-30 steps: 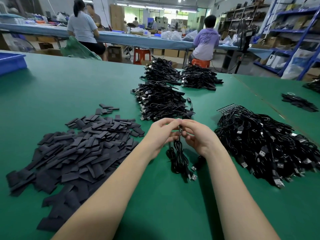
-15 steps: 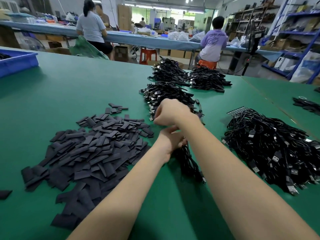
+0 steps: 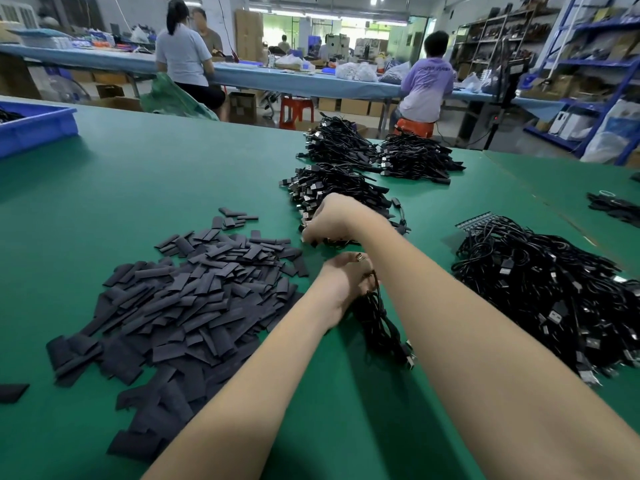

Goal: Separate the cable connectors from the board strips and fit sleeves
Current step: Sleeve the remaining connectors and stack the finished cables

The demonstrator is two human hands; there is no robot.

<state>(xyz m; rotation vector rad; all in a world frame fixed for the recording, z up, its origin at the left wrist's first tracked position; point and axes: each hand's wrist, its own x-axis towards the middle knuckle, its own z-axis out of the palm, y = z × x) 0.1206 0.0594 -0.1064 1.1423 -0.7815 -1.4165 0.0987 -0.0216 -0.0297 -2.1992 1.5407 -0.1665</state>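
We see the cable bundle [image 3: 377, 320] lying on the green desk [image 3: 173, 174], its long axis running from our left hand [image 3: 341, 282] back toward us, connectors at the near end. Our left fingers curl round its far end. Our right hand [image 3: 334, 220] reaches past it, fingers curled down at the near edge of the sleeved cable pile [image 3: 332, 195]; what they pinch we cannot tell. The loose sleeves [image 3: 194, 296] lie just left, nearer our left hand.

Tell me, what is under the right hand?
Under the right hand lies the nearest pile of black cables on the green table. Its curled fingers hide whatever they grip.
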